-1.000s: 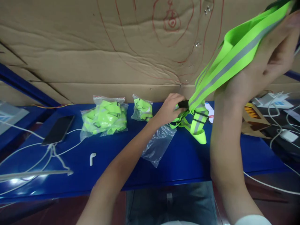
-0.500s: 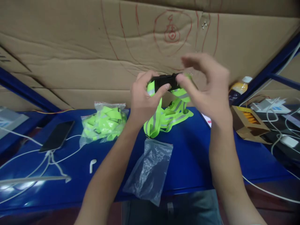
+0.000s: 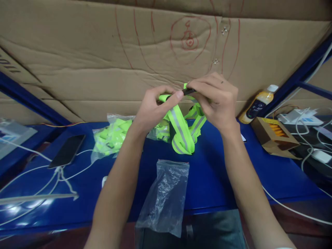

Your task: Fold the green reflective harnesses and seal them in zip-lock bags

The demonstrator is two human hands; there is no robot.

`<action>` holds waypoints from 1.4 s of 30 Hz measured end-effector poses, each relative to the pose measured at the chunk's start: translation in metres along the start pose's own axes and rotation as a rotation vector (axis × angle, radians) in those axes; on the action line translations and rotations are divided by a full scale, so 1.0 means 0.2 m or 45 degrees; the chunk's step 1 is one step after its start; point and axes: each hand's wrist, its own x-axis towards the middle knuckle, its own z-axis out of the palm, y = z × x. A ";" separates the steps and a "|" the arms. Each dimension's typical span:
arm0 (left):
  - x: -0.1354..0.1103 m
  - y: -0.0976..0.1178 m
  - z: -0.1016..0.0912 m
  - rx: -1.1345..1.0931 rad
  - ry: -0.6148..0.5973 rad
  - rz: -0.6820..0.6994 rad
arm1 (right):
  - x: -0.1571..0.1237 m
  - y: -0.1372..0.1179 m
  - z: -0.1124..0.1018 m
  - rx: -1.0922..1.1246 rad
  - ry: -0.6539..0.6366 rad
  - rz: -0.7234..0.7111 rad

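Note:
A neon-yellow reflective strap (image 3: 178,126) with a grey stripe hangs in loops between my hands, above the blue tabletop. Its black buckle (image 3: 188,91) shows between my fingertips, partly covered. My left hand (image 3: 157,107) is closed, its thumb over the strap and the buckle's left end. My right hand (image 3: 216,98) pinches the buckle's right end, the fingers curled over it. Below the strap, a clear zip bag (image 3: 166,197) lies flat and overhangs the table's front edge. To the left, partly behind my left forearm, sits a clear bag of similar neon straps (image 3: 111,136).
On the left lie a phone (image 3: 67,151) and white cables (image 3: 57,173). A white earbud (image 3: 104,181) is partly hidden by my left forearm. At the right stand a bottle (image 3: 258,105) and an open cardboard box (image 3: 275,136). Cardboard (image 3: 90,83) forms the back wall.
My right hand, raised with fingers apart before, has come down and closed on the buckle. The buckle has turned and shows a thinner side. The strap loops hang narrower.

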 end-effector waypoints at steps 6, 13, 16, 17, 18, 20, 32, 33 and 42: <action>0.00 -0.03 -0.02 0.031 -0.019 0.023 | 0.01 0.01 0.00 0.096 -0.131 -0.038; 0.00 -0.04 0.01 0.240 -0.112 0.160 | 0.01 -0.04 -0.06 0.148 -0.458 0.087; 0.00 -0.04 0.02 0.289 -0.128 0.207 | -0.01 -0.03 -0.06 0.118 -0.512 0.130; 0.00 -0.05 0.02 0.301 -0.143 0.229 | -0.01 -0.03 -0.06 0.114 -0.522 0.134; 0.00 -0.04 0.02 0.314 -0.162 0.262 | -0.02 -0.02 -0.07 0.118 -0.540 0.135; 0.00 -0.04 0.01 0.346 -0.196 0.341 | -0.01 -0.01 -0.08 0.141 -0.573 0.128; -0.01 -0.02 -0.01 0.549 -0.060 0.600 | 0.02 -0.03 -0.07 0.182 -0.490 0.102; -0.01 -0.02 -0.01 0.541 -0.061 0.617 | 0.02 -0.03 -0.08 0.180 -0.485 0.104; 0.00 -0.04 0.01 0.561 -0.150 0.643 | 0.01 -0.01 -0.08 0.110 -0.462 0.130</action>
